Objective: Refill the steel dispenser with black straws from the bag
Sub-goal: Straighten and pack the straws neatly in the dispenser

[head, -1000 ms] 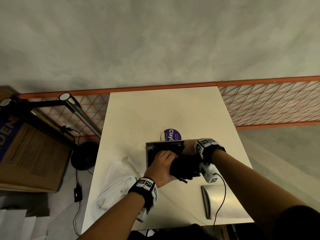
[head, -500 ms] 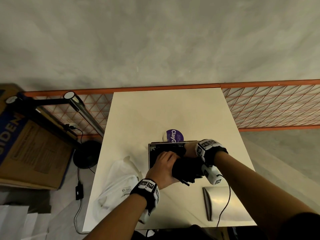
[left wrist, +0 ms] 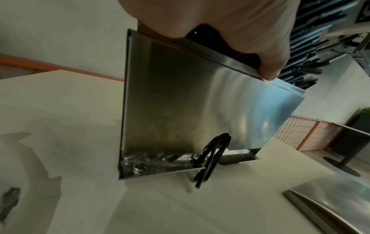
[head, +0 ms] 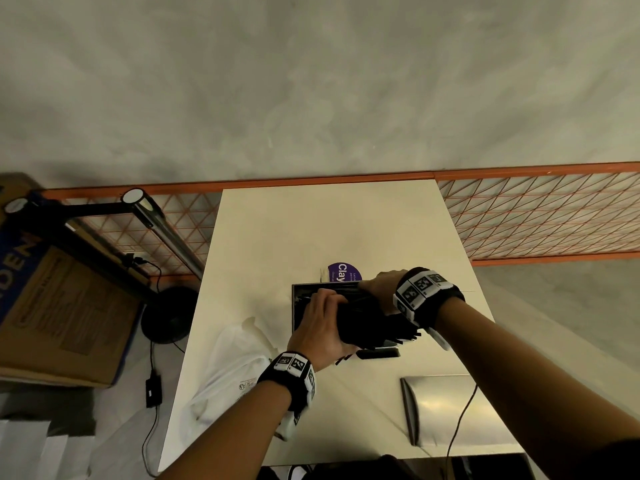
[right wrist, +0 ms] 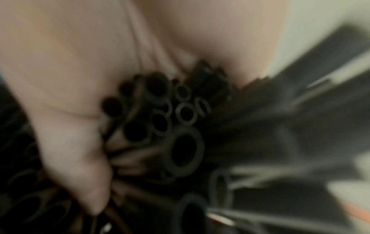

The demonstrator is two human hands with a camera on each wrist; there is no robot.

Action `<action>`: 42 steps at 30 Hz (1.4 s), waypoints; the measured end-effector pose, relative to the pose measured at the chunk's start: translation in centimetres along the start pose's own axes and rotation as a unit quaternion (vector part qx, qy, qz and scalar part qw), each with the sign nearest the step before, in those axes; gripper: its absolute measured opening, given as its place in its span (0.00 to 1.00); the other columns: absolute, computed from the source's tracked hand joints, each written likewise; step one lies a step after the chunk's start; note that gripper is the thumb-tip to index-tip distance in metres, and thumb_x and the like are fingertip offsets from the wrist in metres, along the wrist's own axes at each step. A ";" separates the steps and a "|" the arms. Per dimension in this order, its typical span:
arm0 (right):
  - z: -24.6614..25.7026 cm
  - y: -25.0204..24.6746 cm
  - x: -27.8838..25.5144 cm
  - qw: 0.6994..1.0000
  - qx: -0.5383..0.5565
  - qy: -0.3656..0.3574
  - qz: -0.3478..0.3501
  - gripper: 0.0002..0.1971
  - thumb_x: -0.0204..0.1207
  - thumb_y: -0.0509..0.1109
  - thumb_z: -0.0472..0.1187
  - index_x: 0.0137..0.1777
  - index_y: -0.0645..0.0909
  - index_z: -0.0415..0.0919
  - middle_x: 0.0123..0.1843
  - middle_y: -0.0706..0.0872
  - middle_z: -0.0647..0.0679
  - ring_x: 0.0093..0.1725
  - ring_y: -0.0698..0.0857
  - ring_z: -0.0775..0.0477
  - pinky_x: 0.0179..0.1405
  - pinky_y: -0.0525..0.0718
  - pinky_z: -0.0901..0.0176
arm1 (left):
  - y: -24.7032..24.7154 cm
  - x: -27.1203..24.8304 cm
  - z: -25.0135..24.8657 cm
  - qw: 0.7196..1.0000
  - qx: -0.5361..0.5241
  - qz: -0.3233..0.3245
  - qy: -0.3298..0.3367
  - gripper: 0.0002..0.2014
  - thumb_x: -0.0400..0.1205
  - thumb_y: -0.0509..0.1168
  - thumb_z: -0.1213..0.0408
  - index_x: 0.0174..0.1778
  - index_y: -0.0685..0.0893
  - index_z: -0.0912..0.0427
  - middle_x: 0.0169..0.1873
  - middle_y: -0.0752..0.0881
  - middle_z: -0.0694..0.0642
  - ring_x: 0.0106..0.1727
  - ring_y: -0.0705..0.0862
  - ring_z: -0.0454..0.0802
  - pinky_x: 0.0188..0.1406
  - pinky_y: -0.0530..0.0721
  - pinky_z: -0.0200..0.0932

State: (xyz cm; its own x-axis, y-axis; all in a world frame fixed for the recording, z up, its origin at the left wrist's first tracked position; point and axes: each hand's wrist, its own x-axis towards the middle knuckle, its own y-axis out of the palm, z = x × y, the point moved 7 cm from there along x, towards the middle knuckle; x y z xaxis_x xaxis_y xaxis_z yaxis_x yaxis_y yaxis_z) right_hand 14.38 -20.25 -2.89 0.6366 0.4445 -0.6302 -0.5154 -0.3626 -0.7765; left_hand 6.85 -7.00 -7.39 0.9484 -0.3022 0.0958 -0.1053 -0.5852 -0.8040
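Note:
The steel dispenser (head: 297, 308) stands open-topped at the middle of the table; its shiny front wall (left wrist: 190, 102) fills the left wrist view. A thick bundle of black straws (head: 375, 325) lies across its top, the right ends sticking out past the box. My left hand (head: 327, 301) curls over the bundle's left part at the rim, thumb (left wrist: 270, 69) on the front edge. My right hand (head: 375, 285) grips the bundle near the far rim, and the straw ends (right wrist: 180, 126) press against its palm. A few loose straws (left wrist: 210, 158) poke from the bottom slot.
A white bag (head: 232, 368) lies crumpled left of the dispenser. The steel lid (head: 440, 407) lies at the near right. A purple round label (head: 343, 271) sits just behind the dispenser. An orange mesh rail (head: 540, 216) runs behind the table; a cardboard box (head: 59, 306) stands on the left.
My right hand has shifted toward the dispenser's far rim and both hands have turned the bundle more across the opening. The bag and lid have not moved.

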 end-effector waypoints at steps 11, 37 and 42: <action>-0.5 0.4 1.7 0.997 0.075 -0.030 -0.019 0.28 0.80 0.65 0.50 0.77 0.61 0.68 0.63 0.85 0.44 0.58 0.85 0.34 0.52 0.83 0.44 | -0.7 1.7 -0.3 0.999 0.040 0.002 0.000 0.53 0.64 0.69 0.29 0.83 0.67 0.52 0.78 0.68 0.51 0.79 0.66 0.52 0.85 0.64 0.59; -6.7 2.7 -1.7 0.718 0.557 0.174 -0.379 0.19 0.82 0.62 0.51 0.43 0.87 0.38 0.43 0.88 0.41 0.45 0.85 0.40 0.46 0.80 0.51 | 1.7 7.2 -0.9 0.962 0.109 0.248 -0.030 0.49 0.75 0.77 0.43 0.87 0.58 0.49 0.74 0.70 0.61 0.74 0.73 0.64 0.71 0.79 0.63; -6.7 3.3 -2.3 0.743 0.512 0.154 -0.402 0.19 0.81 0.60 0.54 0.49 0.86 0.40 0.50 0.85 0.44 0.51 0.82 0.42 0.51 0.76 0.53 | 0.2 6.5 0.5 0.966 0.074 0.243 -0.054 0.53 0.73 0.80 0.46 0.89 0.55 0.46 0.76 0.68 0.57 0.76 0.71 0.59 0.74 0.77 0.59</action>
State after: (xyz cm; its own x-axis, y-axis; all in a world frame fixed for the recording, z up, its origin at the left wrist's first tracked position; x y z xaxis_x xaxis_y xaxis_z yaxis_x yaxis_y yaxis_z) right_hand 15.05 -27.99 -4.02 0.9950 -0.0845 -0.0539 0.0359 0.8028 -0.5952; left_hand 13.12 -8.65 -7.20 0.8240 -0.4287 -0.3705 -0.5104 -0.2774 -0.8140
